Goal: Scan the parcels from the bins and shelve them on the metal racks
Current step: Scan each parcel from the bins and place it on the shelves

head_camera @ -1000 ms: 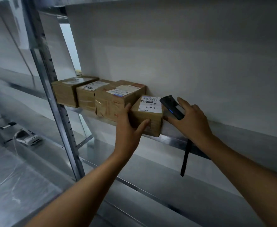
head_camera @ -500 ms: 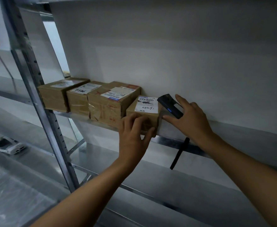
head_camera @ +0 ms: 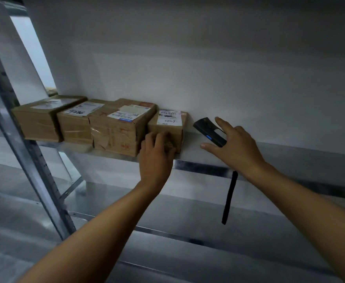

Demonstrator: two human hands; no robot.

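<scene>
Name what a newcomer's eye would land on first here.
A row of taped cardboard parcels sits on the metal shelf. The left hand touches the front of the smallest parcel, at the row's right end. Just right of it, the right hand holds a black scanner with a blue light, its strap dangling below the shelf edge.

I log four brown cardboard parcels, labels up, in a close row on the rack shelf (head_camera: 198,166).

From 9 o'clock:
- taped parcel (head_camera: 39,121)
- parcel marked 7786 (head_camera: 75,125)
- red-printed parcel (head_camera: 118,131), the tallest
- small parcel (head_camera: 168,127), handwritten label, my left hand (head_camera: 155,156) curled against its front face

Scanner (head_camera: 207,131): black, blue light lit, at the small parcel's 3 o'clock, gripped in my right hand (head_camera: 237,148), strap (head_camera: 229,197) dangling toward 6.
</scene>
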